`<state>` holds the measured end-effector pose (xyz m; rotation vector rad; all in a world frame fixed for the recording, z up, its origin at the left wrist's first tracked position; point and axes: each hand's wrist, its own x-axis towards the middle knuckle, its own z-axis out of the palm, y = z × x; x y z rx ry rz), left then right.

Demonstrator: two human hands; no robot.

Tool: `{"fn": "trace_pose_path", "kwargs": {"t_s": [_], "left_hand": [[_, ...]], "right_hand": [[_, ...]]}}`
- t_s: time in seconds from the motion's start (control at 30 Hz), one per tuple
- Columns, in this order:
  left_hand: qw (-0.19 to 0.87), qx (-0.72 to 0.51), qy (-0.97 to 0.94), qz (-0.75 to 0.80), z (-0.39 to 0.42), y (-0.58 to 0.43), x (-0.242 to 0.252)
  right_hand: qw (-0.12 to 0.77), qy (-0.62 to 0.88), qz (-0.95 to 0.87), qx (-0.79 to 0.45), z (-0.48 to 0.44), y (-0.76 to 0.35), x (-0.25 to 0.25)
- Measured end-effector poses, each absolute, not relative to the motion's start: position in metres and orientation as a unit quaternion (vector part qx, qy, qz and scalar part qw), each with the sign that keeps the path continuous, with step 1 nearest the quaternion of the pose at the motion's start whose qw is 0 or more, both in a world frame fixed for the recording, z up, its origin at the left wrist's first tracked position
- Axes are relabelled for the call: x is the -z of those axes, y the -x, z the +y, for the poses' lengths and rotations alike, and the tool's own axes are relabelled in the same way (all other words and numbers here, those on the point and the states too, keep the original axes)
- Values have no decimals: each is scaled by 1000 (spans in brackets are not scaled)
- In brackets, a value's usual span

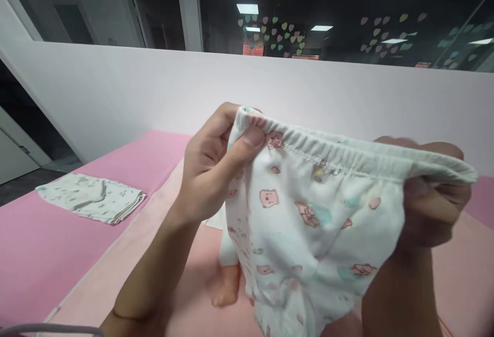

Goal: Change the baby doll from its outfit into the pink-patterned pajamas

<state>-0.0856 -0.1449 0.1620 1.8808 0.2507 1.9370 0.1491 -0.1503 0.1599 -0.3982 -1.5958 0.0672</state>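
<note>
A pair of white baby pants [309,224] printed with pink bears hangs upright between my hands, its elastic waistband spread sideways. My left hand [216,162] pinches the waistband's left corner, thumb in front. On the right end, my right hand [432,203] grips the waistband, its fingers partly hidden by the fabric. Behind the pants lies a doll, mostly covered; one bare foot [227,285] and a white-clothed leg show below my left hand.
A folded white printed cloth [94,198] lies on the pink mat [31,254] at the left. A peach pad [185,275] is spread beneath the doll. Behind stands a low white wall [154,85] with dark glass above it. A grey curved bar [57,330] crosses the bottom left corner.
</note>
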Motion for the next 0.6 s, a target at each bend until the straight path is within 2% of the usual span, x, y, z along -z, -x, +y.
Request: {"fn": "trace_pose_path", "kwargs": {"t_s": [0.17, 0.27, 0.37, 0.43, 0.5, 0.6], "left_hand": [[199, -705, -673, 97, -130, 94, -167], [199, -691, -682, 134, -127, 96, -166], [246, -668, -681, 172, -132, 98, -164], [271, -638, -694, 196, -135, 100, -163], [284, -600, -716, 216, -135, 103, -163], [303, -535, -751, 241, -131, 108, -162]], "right_hand": [[685, 188, -704, -21, -145, -153, -153], [591, 181, -783, -66, -141, -164, -153], [473, 256, -838, -92, -136, -179, -152], [435, 278, -851, -94, -132, -183, -153], [474, 239, -840, -107, -133, -176, -154], [607, 105, -760, -206, -143, -152, -157]]}}
